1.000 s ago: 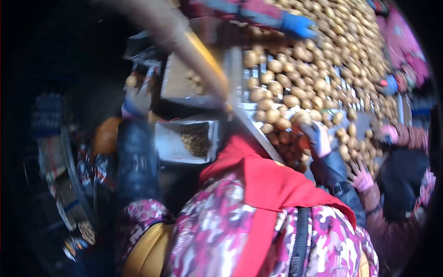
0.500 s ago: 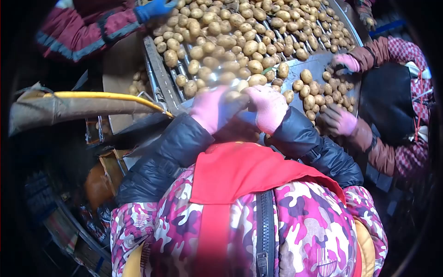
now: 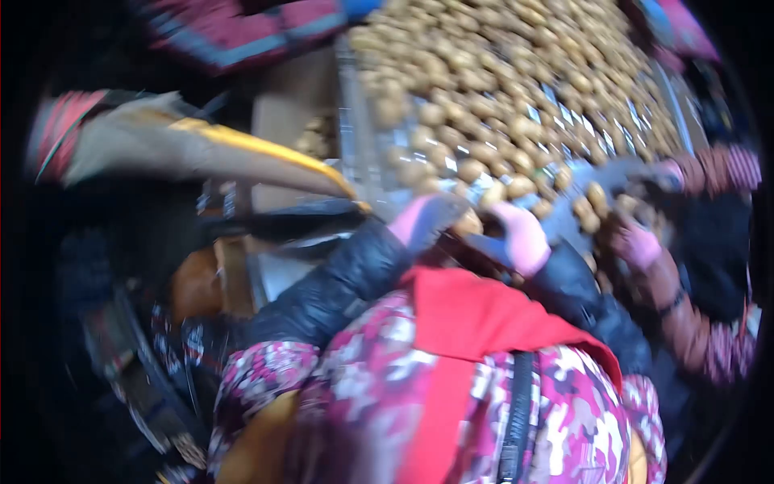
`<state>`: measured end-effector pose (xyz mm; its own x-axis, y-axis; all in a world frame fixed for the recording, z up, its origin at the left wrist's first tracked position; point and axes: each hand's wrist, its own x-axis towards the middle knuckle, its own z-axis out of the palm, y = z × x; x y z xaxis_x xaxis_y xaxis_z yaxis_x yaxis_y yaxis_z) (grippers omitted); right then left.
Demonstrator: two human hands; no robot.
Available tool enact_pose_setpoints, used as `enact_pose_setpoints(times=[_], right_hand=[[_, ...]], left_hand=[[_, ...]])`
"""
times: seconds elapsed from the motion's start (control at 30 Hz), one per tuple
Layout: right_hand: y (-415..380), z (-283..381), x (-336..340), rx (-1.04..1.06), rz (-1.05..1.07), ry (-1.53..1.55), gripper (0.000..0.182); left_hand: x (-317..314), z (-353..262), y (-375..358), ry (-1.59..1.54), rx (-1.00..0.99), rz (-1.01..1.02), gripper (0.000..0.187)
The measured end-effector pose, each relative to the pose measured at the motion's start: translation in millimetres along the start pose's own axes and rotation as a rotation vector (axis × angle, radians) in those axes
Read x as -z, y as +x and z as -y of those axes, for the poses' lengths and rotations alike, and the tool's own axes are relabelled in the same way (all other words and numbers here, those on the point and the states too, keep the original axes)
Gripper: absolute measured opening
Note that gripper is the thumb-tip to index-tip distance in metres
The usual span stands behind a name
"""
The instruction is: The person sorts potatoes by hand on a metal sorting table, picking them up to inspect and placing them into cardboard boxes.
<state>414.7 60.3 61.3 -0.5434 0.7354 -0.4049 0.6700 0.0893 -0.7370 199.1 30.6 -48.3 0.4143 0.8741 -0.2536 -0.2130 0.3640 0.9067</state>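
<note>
Both my hands wear pink gloves with dark palms and fingers, at the near edge of a bed of potatoes [image 3: 492, 89]. My left hand [image 3: 429, 219] is closed around one side of a potato [image 3: 468, 223], which shows between the two hands. Bent inward from the other side, my right hand [image 3: 520, 235] has its dark fingers close under that potato. Motion blur hides whether they grip it. More potatoes lie just beyond my fingertips on the metal rollers.
A grey metal side rail [image 3: 350, 113] bounds the bed on the left. A padded bar with a yellow strip [image 3: 266, 149] juts in there. To the right, a co-worker's gloved hand [image 3: 637, 242] is among potatoes on a metal plate [image 3: 576, 194]. Another person's sleeve [image 3: 234, 36] is at upper left.
The view has swung, so the whole scene sits further right and is blurred. My hands are slightly further apart, with the potato between them. Fewer potatoes show on the plate at the right.
</note>
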Motion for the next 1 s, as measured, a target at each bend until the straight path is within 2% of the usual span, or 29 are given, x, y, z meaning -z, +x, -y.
enact_pose_setpoints(times=[0.03, 0.07, 0.17, 0.23, 0.27, 0.33, 0.4, 0.47, 0.5, 0.57, 0.6, 0.63, 0.67, 0.7, 0.77, 0.8, 0.83, 0.87, 0.9, 0.93, 0.97, 1.0], right_hand=[[0, -16, -13, 0.032, -0.072, 0.115, 0.052], [3, -41, -26, 0.052, -0.133, 0.236, 0.049], [17, -102, -26, 0.128, -0.284, 0.386, 0.045], [14, -116, -29, -0.048, -0.288, 0.826, 0.048], [9, -115, -28, -0.263, -0.235, 1.164, 0.049], [8, -119, -32, -0.337, -0.209, 1.218, 0.056], [5, -107, -35, -0.434, -0.237, 1.22, 0.057], [8, -113, -37, -0.405, -0.191, 1.232, 0.056], [7, -113, -39, -0.394, -0.172, 1.239, 0.056], [12, -106, -49, -0.169, -0.24, 1.151, 0.055], [10, -100, -46, -0.139, -0.155, 1.249, 0.054], [10, -96, -43, -0.117, -0.066, 1.342, 0.053], [9, -97, -31, -0.155, 0.136, 1.581, 0.052], [14, -99, -33, -0.003, 0.137, 1.653, 0.051], [15, -81, -34, -0.027, -0.107, 1.684, 0.05], [10, -67, -31, -0.214, -0.335, 1.647, 0.051], [10, -63, -29, -0.21, -0.323, 1.608, 0.05], [7, -59, -28, -0.201, -0.296, 1.566, 0.049], [-3, -40, -19, -0.285, -0.268, 1.496, 0.047], [-1, -36, -22, -0.224, -0.267, 1.376, 0.044], [-1, -33, -29, -0.132, -0.284, 1.212, 0.041], [-2, -31, -34, -0.043, -0.315, 1.042, 0.038]], left_hand=[[7, 0, -15, -0.289, 0.084, -0.065, 0.036], [14, 0, -29, -0.395, 0.098, -0.119, 0.04], [48, 2, -63, -0.484, 0.137, -0.261, 0.044], [93, -8, -103, -0.268, 0.195, -0.355, 0.042], [118, -13, -127, -0.154, 0.223, -0.396, 0.042], [167, -29, -163, 0.05, 0.308, -0.461, 0.042], [213, -66, -164, -0.313, 0.045, -0.74, 0.036], [283, -102, -158, -0.694, -0.303, -0.998, 0.037], [312, -128, -166, -0.634, -0.391, -0.994, 0.046], [327, -147, -173, -0.498, -0.456, -1.153, 0.061], [298, -166, -169, -0.416, -0.422, -1.308, 0.067], [288, -164, -166, -0.302, -0.272, -1.322, 0.068], [305, -138, -168, -0.245, -0.079, -1.181, 0.057], [317, -107, -161, -0.56, 0.005, -0.422, 0.044], [223, -73, -149, -0.435, 0.374, -0.531, 0.035], [172, -58, -142, -0.394, 0.556, -0.564, 0.031], [104, -85, -127, -0.107, 0.658, -0.377, 0.035], [62, -86, -116, -0.074, 0.637, -0.257, 0.036], [49, -68, -104, -0.122, 0.563, -0.071, 0.047], [28, -56, -93, -0.194, 0.39, 0.059, 0.055], [3, -58, -73, -0.336, 0.434, 0.018, 0.061], [-11, -52, -52, -0.376, 0.414, 0.002, 0.059]])
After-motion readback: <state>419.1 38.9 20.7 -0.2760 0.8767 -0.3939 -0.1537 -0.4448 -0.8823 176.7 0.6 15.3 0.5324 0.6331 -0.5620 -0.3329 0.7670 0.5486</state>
